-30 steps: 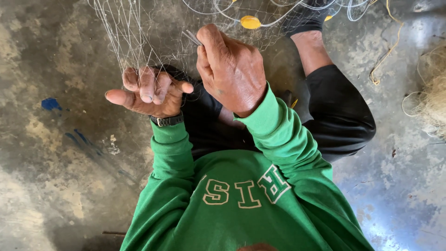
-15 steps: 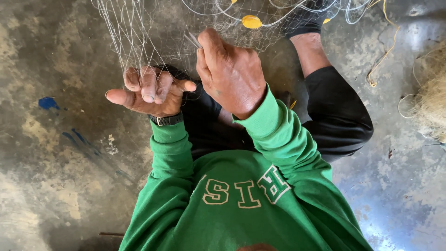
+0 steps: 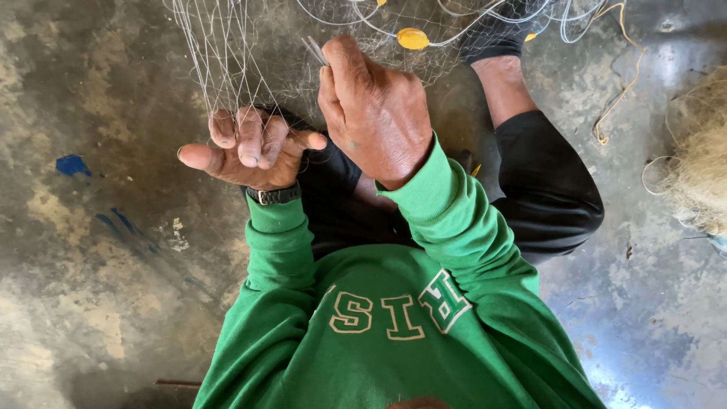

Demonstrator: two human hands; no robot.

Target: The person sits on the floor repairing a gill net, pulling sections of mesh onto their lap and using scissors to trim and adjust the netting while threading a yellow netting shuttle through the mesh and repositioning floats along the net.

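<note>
Two hands on the fishing net (image 3: 227,60), which hangs at twelve o'clock. My left hand (image 3: 254,148) curls its fingers through the mesh; my right hand (image 3: 375,113) pinches a thin netting needle (image 3: 314,49). Risk: slack in the left lets meshes snag the yellow float (image 3: 413,38) line.

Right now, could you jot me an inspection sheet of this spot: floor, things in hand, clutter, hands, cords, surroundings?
Surface: stained grey concrete floor, blue paint marks at left.
Job's things: fine fishing net stretched taut; thin pale tool among the mesh.
Clutter: tangled heap of pale netting at right; yellow float on a line.
Grips: left hand fingers hooked in the mesh; right hand pinching the tool.
Cables: white cord and yellow cord loose on the floor.
Surroundings: nothing seen beyond the floor.
</note>
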